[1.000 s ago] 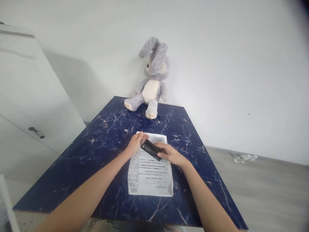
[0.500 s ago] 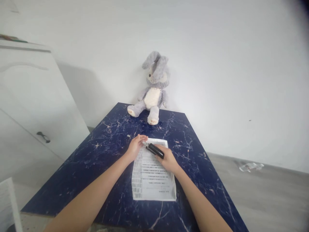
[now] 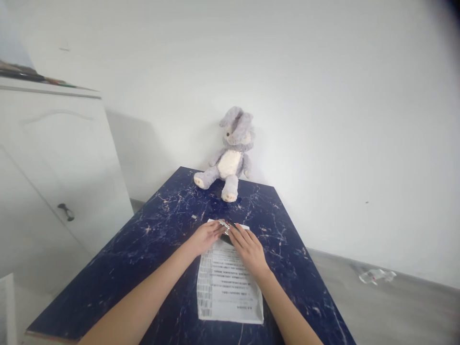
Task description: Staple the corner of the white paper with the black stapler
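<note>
A stack of printed white paper (image 3: 226,287) lies on the dark blue marbled table (image 3: 151,249). At its far end sits a black stapler (image 3: 226,234), mostly hidden beneath my right hand (image 3: 246,247), whose fingers lie flat over it and press down. My left hand (image 3: 205,235) rests on the far left corner of the paper, its fingertips touching the stapler's metal front end.
A grey and cream plush rabbit (image 3: 230,155) sits at the table's far edge against the white wall. A white cabinet (image 3: 53,182) with a dark handle stands to the left. A crumpled clear wrapper (image 3: 375,274) lies on the grey floor at right.
My right hand has shifted from gripping the stapler's side to lying flat on top of it at the paper's far corner. The camera has tilted upward, so everything sits lower in view.
</note>
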`<state>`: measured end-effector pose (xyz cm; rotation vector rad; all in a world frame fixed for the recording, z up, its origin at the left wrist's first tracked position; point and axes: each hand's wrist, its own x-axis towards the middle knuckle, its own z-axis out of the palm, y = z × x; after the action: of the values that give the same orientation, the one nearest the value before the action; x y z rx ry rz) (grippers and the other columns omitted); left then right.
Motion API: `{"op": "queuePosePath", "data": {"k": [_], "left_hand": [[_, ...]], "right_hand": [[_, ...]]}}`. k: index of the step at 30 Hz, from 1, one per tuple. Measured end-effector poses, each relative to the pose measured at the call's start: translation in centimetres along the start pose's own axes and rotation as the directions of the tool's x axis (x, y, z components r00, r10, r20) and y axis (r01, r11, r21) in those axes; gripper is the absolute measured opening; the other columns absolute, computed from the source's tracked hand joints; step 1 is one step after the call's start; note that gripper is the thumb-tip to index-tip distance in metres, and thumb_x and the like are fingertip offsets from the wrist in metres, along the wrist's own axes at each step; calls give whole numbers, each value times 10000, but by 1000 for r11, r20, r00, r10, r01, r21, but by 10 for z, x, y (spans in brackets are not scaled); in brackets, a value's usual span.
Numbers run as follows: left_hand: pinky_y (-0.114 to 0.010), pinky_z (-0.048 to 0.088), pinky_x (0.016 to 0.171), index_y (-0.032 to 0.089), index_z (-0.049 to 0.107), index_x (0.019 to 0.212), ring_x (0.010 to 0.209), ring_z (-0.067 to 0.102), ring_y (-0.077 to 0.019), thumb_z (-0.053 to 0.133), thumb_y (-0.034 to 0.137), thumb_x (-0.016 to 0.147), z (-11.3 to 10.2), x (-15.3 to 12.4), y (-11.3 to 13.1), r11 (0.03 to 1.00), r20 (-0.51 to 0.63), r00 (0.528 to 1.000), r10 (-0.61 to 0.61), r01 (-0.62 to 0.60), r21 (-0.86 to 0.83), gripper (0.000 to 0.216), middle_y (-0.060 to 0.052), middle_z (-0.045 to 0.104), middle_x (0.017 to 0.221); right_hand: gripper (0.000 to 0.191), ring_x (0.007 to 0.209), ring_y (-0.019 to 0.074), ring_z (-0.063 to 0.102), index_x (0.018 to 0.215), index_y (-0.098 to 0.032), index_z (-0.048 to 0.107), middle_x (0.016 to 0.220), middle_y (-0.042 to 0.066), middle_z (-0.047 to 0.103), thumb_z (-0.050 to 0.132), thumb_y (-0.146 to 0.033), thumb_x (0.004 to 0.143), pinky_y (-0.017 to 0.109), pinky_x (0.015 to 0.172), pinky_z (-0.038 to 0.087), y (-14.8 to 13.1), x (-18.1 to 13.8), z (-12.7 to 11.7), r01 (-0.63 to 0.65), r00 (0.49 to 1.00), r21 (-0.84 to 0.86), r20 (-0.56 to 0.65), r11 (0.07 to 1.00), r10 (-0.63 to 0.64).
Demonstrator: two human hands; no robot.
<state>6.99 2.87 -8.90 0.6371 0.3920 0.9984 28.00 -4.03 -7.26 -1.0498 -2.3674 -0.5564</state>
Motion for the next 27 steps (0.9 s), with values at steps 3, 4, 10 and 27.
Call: {"op": "queuePosePath", "data": {"k": [3, 4, 10, 27], "left_hand": [[-387, 455, 1146, 97, 758, 1063, 1132, 714, -249, 768, 227, 884, -1, -1, 0, 999, 9, 1000, 2, -2, 39, 221, -170, 759, 1138], [-394, 460, 1143, 100, 757, 1072, 1115, 720, -247, 769, 234, 884, -1, -1, 0, 999, -3, 1000, -9, 9, 36, 231, -168, 762, 1125], [-404, 449, 1159, 83, 751, 1097, 1127, 717, -250, 783, 191, 856, -3, 0, -2, 1000, -18, 1000, -1, 2, 13, 266, -179, 755, 1154], [-214, 331, 415, 212, 539, 1265, 381, 443, -49, 578, 518, 993, 27, -25, 9, 663, 123, 949, 291, -293, 688, 412, -53, 753, 960]], "right_hand": [[573, 1434, 309, 528, 1519, -263, 535, 1501, 79, 592, 455, -1, 1016, 497, 1100, 516, 1, 0, -4, -12, 1000, 28, 20, 1000, 11], [574, 1431, 306, 532, 1522, -265, 531, 1501, 77, 593, 455, -4, 1017, 495, 1102, 513, 1, -1, -4, -2, 1000, 25, 29, 1000, 1], [616, 1417, 297, 546, 1477, -262, 573, 1471, 79, 624, 450, 40, 955, 478, 1096, 503, 3, -2, -1, -31, 1000, 37, 9, 999, 30], [482, 1168, 327, 640, 1336, -244, 676, 1276, 135, 681, 748, -363, 875, 500, 1030, 524, 8, 0, -8, -354, 923, 659, 131, 664, 363]]}}
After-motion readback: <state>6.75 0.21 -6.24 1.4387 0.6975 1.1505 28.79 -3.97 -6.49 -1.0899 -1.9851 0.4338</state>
